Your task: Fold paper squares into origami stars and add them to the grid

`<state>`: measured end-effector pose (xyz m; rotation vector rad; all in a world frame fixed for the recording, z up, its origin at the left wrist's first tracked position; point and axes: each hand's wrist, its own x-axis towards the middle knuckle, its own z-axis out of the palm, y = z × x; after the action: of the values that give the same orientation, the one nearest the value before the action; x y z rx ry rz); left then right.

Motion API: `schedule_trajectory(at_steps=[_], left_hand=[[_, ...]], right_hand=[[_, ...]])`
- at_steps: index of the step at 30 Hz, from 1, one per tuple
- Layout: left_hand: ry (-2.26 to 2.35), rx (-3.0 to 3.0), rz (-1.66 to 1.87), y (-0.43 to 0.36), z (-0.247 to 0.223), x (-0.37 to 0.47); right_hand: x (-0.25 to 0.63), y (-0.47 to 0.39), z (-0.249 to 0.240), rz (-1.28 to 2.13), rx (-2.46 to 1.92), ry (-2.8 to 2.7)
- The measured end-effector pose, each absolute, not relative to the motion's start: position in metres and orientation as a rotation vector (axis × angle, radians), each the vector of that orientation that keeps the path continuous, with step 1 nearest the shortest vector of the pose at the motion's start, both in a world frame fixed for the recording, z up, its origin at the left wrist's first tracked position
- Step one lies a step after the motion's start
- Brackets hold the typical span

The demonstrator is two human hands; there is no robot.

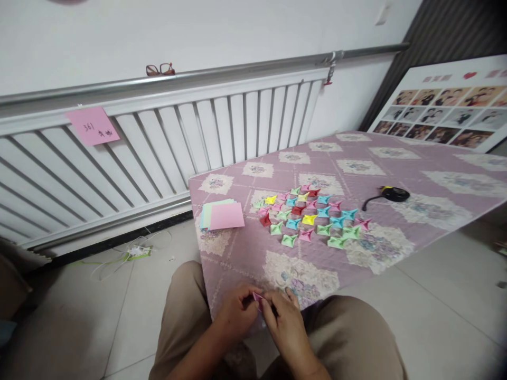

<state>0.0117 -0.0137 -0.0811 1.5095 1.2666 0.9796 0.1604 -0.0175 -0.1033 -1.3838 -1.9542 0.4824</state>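
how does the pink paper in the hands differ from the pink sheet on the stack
The held paper shows only as a small, pointed bit; the top sheet shows as a broad, flat piece. The held paper is pinched between the left hand and right hand; the top sheet lies on the stack, untouched. Both are pink.

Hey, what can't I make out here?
In the head view:
Held pink paper: partly hidden by the left hand and right hand.
Lower sheets: covered by the pink top sheet.
Photo board: cut off by the right edge.
Smaller writing on the pink note: too small to read.
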Motion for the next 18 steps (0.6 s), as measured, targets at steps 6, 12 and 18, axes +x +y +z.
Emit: schedule_trajectory(at_steps=[6,12,18], left_hand=[[1.243,1.689,0.969,-0.017,-0.08,0.013],[1.433,1.824,0.906,-0.026,-0.081,0.015],[1.473,2.155,0.751,-0.027,-0.067,0.017]], right_hand=[[0.161,-0.015,-0.104,0.412,-1.287,-1.882],[0.159,-0.016,-0.104,0.46,-1.287,-1.827],[0.157,-0.019,-0.107,0.426,-1.307,-1.852]])
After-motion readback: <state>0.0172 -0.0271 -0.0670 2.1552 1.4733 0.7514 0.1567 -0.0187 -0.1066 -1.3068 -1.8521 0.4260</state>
